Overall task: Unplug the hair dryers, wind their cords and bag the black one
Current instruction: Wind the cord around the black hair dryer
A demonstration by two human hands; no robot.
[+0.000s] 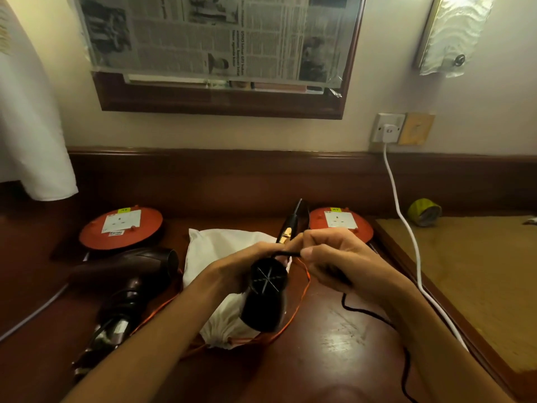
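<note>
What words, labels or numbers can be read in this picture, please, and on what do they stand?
None reads clearly.
Newspaper: print too small and blurred.
Left orange reel: yellow tag and white sticker, unreadable.
Right orange reel: yellow tag, unreadable.
Brown hair dryer: handle label blurred.

We see a glossy dark wood desk point(334, 324), a matt white cloth bag point(220, 248), a smooth black plastic dryer point(266, 298) and newspaper point(203, 33) under clear film.

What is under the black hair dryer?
A white cloth drawstring bag lies on the dark wooden desk beneath the held black hair dryer. The dryer and left hand hide the bag's middle.
</note>
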